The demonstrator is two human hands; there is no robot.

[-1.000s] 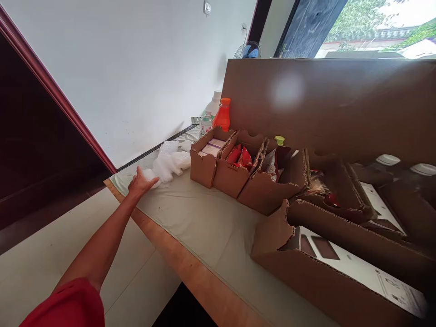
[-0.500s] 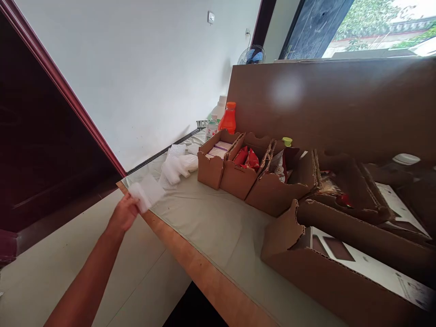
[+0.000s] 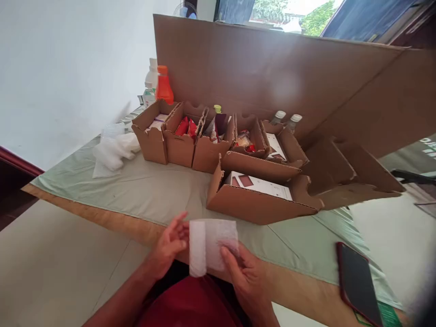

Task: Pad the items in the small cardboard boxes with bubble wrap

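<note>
I have a small white piece of bubble wrap point(image 3: 213, 247) in front of my belly, just over the near edge of the table point(image 3: 132, 229). My right hand point(image 3: 248, 279) holds it by its right side, with my thumb on top and my other fingers mostly hidden under it. My left hand point(image 3: 169, 249) is loose, with the fingers a bit curled and spread out. They are right beside the left side of the wrap, but I can't tell if they touch it.

That left side has a thick strip, like a fold or a roll. The middle is thin, and I can see a little way through it.

I think it is very light, soft and bendy. It won't break like glass, but a hard pinch could squash it or pop the bubbles. It may be a bit slippery too, so a flat, gentle pinch near the side seems best. For my left hand, the thick strip looks like the easiest place to hold.

More white wrap point(image 3: 114, 152) lies in a heap on the table, near the cardboard boxes point(image 3: 155, 145).
</note>
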